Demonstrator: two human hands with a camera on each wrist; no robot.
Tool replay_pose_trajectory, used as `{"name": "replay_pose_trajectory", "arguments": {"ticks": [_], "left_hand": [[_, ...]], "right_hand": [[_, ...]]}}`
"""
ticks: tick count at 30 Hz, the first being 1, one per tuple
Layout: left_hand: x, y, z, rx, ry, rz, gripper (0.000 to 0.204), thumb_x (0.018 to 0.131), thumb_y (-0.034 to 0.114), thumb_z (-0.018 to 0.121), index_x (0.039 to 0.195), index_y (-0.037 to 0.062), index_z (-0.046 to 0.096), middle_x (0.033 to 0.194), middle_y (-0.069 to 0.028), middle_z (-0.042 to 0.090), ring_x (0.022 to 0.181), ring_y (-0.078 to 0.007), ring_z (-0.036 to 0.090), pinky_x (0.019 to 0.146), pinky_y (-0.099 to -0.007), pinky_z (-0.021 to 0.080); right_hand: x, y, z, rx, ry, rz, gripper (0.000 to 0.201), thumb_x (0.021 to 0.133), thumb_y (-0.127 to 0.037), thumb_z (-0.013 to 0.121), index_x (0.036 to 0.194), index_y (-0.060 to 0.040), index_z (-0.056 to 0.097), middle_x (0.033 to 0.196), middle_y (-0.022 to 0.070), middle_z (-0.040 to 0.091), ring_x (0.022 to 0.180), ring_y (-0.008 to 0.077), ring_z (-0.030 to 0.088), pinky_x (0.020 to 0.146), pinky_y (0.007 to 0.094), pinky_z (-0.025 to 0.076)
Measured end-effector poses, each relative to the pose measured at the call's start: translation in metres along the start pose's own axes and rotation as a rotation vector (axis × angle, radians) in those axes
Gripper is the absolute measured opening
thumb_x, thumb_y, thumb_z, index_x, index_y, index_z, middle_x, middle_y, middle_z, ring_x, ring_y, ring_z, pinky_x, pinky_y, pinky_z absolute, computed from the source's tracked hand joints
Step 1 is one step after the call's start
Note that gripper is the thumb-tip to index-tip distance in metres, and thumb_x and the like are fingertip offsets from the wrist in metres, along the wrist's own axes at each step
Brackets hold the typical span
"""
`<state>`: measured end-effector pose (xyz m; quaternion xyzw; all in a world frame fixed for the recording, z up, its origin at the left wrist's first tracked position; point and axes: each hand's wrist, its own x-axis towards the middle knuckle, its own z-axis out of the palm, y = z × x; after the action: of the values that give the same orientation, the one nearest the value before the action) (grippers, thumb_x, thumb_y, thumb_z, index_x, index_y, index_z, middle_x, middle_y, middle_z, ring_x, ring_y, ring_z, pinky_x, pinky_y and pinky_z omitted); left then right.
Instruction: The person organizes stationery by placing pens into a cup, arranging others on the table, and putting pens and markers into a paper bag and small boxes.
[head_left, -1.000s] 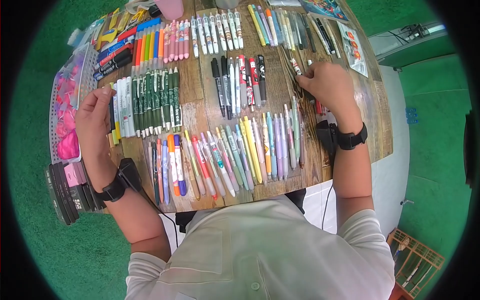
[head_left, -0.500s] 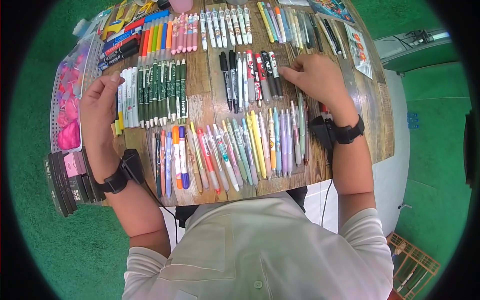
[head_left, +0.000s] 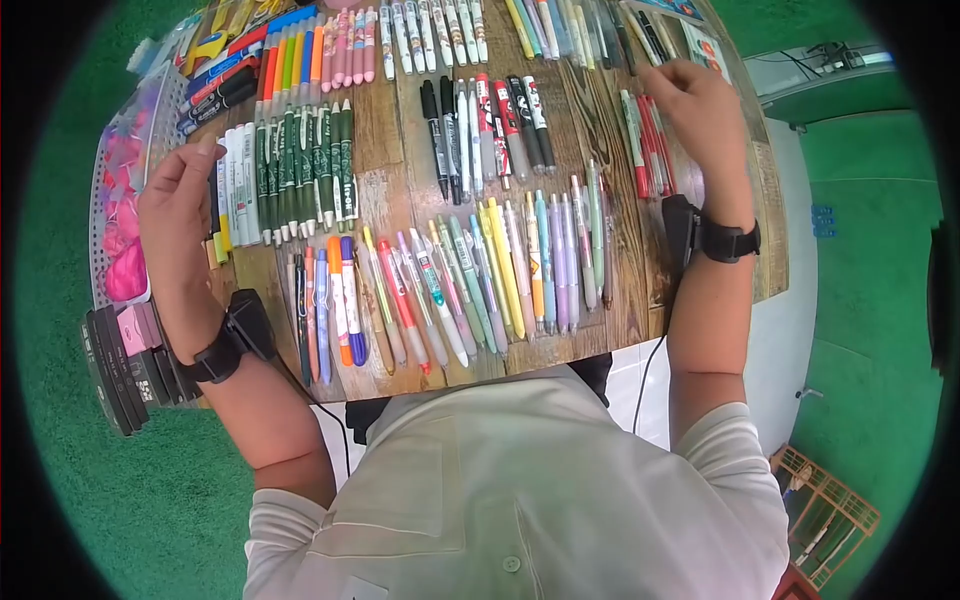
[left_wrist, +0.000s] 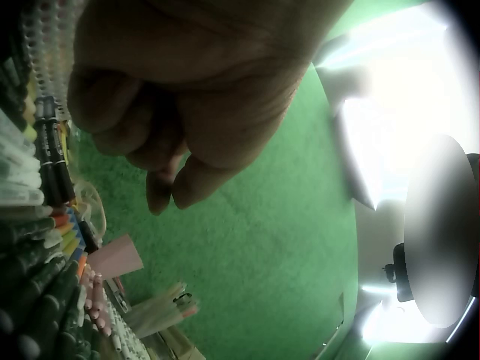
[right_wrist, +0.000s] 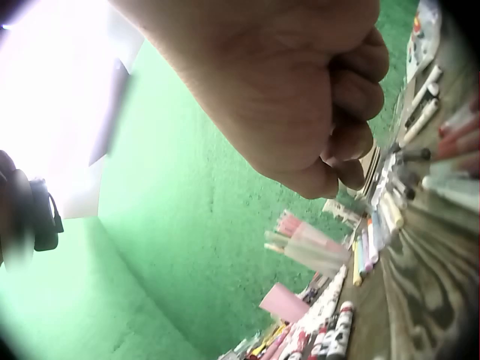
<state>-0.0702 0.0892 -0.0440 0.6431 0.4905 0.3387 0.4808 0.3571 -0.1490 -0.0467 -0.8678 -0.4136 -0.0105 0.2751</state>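
Note:
My right hand [head_left: 705,115] hovers over the far right of the wooden table with its fingers loosely curled and nothing between thumb and forefinger. Just below its fingertips lies a small group of red pens [head_left: 655,150]. To their left, a black-and-white patterned pen [head_left: 537,110] ends the middle row of black, white and red pens [head_left: 485,130]. On the left side, my left hand [head_left: 178,210] is held up, empty, its thumb tip close to the forefinger. Beside it are white markers [head_left: 240,170] and dark green patterned pens [head_left: 300,165].
A front row of pastel pens [head_left: 500,270] runs along the near edge. Orange and green markers [head_left: 290,65], pink pens [head_left: 350,50] and white pens [head_left: 435,35] line the back. A white basket [head_left: 165,125] of pink items and dark boxes [head_left: 110,370] stand at left.
My right hand carried the black-and-white pen left, laid it at the end of the middle row, let go and moved back right over the red pens. My left hand has barely moved.

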Motion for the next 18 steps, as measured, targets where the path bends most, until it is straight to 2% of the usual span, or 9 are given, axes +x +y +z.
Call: {"name": "replay_pose_trajectory", "arguments": {"ticks": [2, 4, 8, 11, 13, 14, 16, 17, 18], "left_hand": [[0.002, -0.002, -0.001, -0.002, -0.001, -0.001, 0.023, 0.103, 0.025, 0.066, 0.106, 0.0041, 0.074, 0.061, 0.0148, 0.040, 0.050, 0.0038, 0.027, 0.046, -0.0199, 0.016], [0.003, -0.003, -0.002, -0.006, -0.008, 0.003, 0.023, 0.103, 0.026, 0.066, 0.106, 0.0042, 0.073, 0.061, 0.0148, 0.039, 0.050, 0.0039, 0.027, 0.046, -0.0198, 0.016], [0.001, -0.002, 0.001, -0.008, -0.005, 0.007, 0.023, 0.103, 0.026, 0.066, 0.106, 0.0042, 0.073, 0.061, 0.0148, 0.038, 0.050, 0.0038, 0.026, 0.045, -0.0200, 0.016], [0.003, -0.003, 0.002, 0.003, 0.006, -0.001, 0.022, 0.103, 0.025, 0.066, 0.106, 0.0042, 0.073, 0.060, 0.0148, 0.037, 0.049, 0.0036, 0.026, 0.045, -0.0202, 0.016], [0.003, -0.002, 0.002, 0.013, 0.006, 0.003, 0.023, 0.103, 0.026, 0.066, 0.106, 0.0042, 0.073, 0.060, 0.0148, 0.037, 0.049, 0.0035, 0.025, 0.045, -0.0204, 0.016], [0.003, -0.003, 0.002, 0.014, 0.003, 0.003, 0.023, 0.103, 0.026, 0.066, 0.106, 0.0042, 0.073, 0.060, 0.0148, 0.037, 0.049, 0.0035, 0.025, 0.045, -0.0204, 0.016], [0.004, -0.003, 0.003, 0.021, -0.003, 0.002, 0.023, 0.104, 0.026, 0.066, 0.106, 0.0042, 0.073, 0.060, 0.0149, 0.037, 0.049, 0.0035, 0.025, 0.045, -0.0204, 0.015], [0.004, -0.004, 0.003, 0.022, -0.003, 0.003, 0.023, 0.104, 0.026, 0.066, 0.106, 0.0042, 0.073, 0.060, 0.0149, 0.037, 0.049, 0.0035, 0.025, 0.045, -0.0204, 0.015], [0.004, -0.004, 0.003, 0.023, -0.003, 0.002, 0.023, 0.104, 0.026, 0.066, 0.106, 0.0041, 0.073, 0.060, 0.0149, 0.037, 0.049, 0.0035, 0.025, 0.045, -0.0204, 0.015]], "right_hand": [[0.004, 0.022, -0.006, -0.057, 0.040, -0.034, 0.041, 0.086, -0.045, 0.071, 0.092, -0.0050, 0.079, 0.076, 0.0139, 0.072, 0.072, 0.0298, 0.069, 0.070, 0.0388, 0.053], [0.003, 0.029, -0.015, -0.079, -0.024, 0.059, 0.043, 0.086, -0.045, 0.073, 0.091, -0.0029, 0.077, 0.071, 0.0130, 0.070, 0.067, 0.0270, 0.066, 0.067, 0.0378, 0.051], [0.000, 0.033, -0.025, -0.076, -0.039, 0.050, 0.044, 0.086, -0.044, 0.074, 0.088, -0.0004, 0.076, 0.068, 0.0120, 0.067, 0.064, 0.0237, 0.063, 0.065, 0.0379, 0.050], [-0.007, 0.026, -0.028, -0.022, -0.149, 0.052, 0.042, 0.086, -0.041, 0.076, 0.085, 0.0015, 0.075, 0.066, 0.0109, 0.066, 0.062, 0.0198, 0.061, 0.063, 0.0365, 0.049], [-0.010, 0.020, -0.026, -0.018, -0.304, 0.005, 0.040, 0.085, -0.038, 0.079, 0.084, 0.0021, 0.075, 0.065, 0.0101, 0.065, 0.061, 0.0172, 0.059, 0.061, 0.0346, 0.048], [-0.012, 0.016, -0.026, -0.017, -0.304, 0.008, 0.040, 0.085, -0.038, 0.079, 0.084, 0.0021, 0.075, 0.065, 0.0101, 0.065, 0.061, 0.0172, 0.059, 0.061, 0.0346, 0.048], [-0.017, 0.005, -0.025, 0.012, -0.505, -0.097, 0.040, 0.085, -0.037, 0.079, 0.082, 0.0023, 0.075, 0.064, 0.0099, 0.065, 0.060, 0.0176, 0.061, 0.060, 0.0348, 0.048], [-0.022, -0.004, -0.025, 0.013, -0.505, -0.097, 0.040, 0.085, -0.037, 0.079, 0.082, 0.0023, 0.075, 0.064, 0.0099, 0.065, 0.060, 0.0176, 0.061, 0.060, 0.0348, 0.048], [-0.028, -0.015, -0.024, 0.017, -0.587, -0.075, 0.039, 0.085, -0.037, 0.079, 0.081, 0.0014, 0.075, 0.064, 0.0112, 0.065, 0.061, 0.0205, 0.063, 0.060, 0.0364, 0.049]]}}
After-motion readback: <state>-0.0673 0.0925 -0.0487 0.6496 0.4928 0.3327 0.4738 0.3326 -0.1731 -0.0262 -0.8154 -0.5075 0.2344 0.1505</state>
